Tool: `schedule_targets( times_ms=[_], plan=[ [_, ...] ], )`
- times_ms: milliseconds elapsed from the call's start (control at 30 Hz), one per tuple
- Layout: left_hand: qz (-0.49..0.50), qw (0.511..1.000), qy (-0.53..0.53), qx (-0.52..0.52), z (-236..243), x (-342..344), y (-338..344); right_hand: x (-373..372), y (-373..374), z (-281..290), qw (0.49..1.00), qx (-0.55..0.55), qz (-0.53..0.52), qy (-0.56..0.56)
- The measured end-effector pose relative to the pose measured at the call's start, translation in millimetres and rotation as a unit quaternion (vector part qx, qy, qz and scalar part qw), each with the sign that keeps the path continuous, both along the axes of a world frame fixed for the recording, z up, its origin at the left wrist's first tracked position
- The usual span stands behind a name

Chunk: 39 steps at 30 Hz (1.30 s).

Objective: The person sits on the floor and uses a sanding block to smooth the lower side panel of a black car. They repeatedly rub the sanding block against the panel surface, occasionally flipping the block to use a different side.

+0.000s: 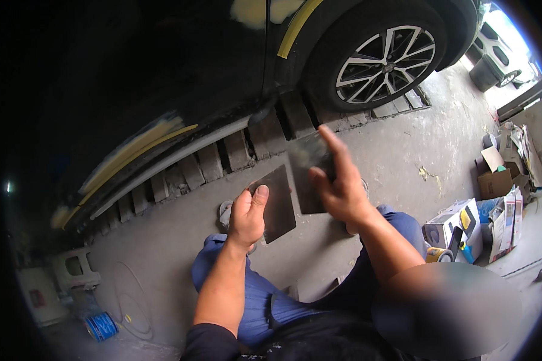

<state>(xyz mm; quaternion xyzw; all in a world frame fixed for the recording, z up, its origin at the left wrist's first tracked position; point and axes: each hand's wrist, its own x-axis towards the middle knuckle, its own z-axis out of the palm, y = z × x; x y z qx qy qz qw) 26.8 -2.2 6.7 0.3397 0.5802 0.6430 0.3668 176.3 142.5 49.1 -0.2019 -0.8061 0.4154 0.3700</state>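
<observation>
My left hand [247, 218] is closed round the edge of a thin dark rectangular sheet [280, 210], with the thumb on its upper face. My right hand [345, 191] grips a second dark rectangular sheet [310, 191]; the fingers are partly smeared by motion. The two sheets hang side by side above the floor, a narrow gap between them. I cannot make out what they are made of. Beyond them stands a dark car body [162, 66] with yellowish smooth patches [250, 13] and strips of yellow tape [295, 30].
The car's wheel [386, 65] and a slatted floor grating [209, 163] lie ahead. On the right are a white box [442, 228], a cardboard box [497, 182] and a yellow-rimmed can [439, 255]. A blue can [101, 327] and a coiled hose [119, 295] sit at lower left.
</observation>
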Motion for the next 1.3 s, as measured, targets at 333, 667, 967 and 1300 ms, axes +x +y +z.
schedule_targets(
  times_ms=[333,667,967,1300],
  plan=[
    [-0.016,0.949,0.315,-0.004,9.6,-9.3,-0.1,7.8,11.0,9.4,0.952,-0.264,0.135,-0.083],
    [-0.016,0.955,0.281,-0.090,13.4,-8.6,-2.0,13.3,29.8,11.7,0.969,-0.206,0.042,-0.132],
    [-0.048,0.993,0.013,-0.104,-5.0,-16.3,-5.3,15.9,30.0,8.6,0.991,-0.022,-0.007,-0.135],
    [-0.082,0.985,0.033,-0.149,-1.4,-9.4,-1.0,10.2,26.9,0.5,0.986,-0.029,0.106,-0.124]
  ],
)
